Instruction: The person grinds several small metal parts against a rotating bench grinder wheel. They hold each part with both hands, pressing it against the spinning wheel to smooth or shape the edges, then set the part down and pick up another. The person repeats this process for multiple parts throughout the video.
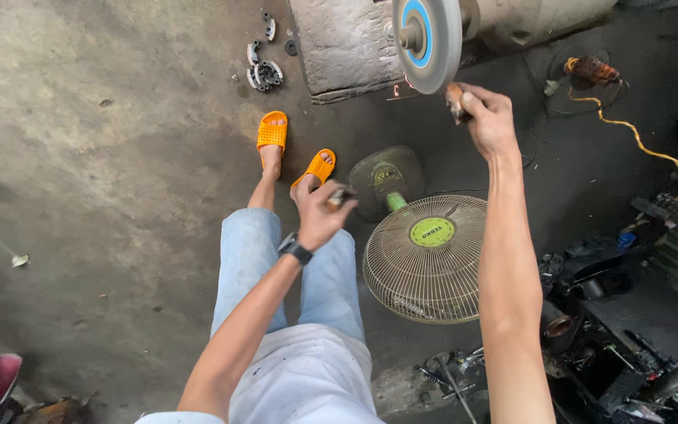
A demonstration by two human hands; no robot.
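Head view: at 9 o'clock bare concrete floor (96, 157) is seen, with small metal parts (264, 72) lying at 11 o'clock. Near centre, the left hand (319, 212) is curled shut around a small dark piece (337, 197), which sticks out past the thumb and forefinger. At 5 o'clock a floor fan (427, 259) stands. At 1 o'clock, a small workpiece (455, 100) is pinched in the right hand (486, 119), its tip held just beside the grinding wheel (427, 41), where sparks are seen.
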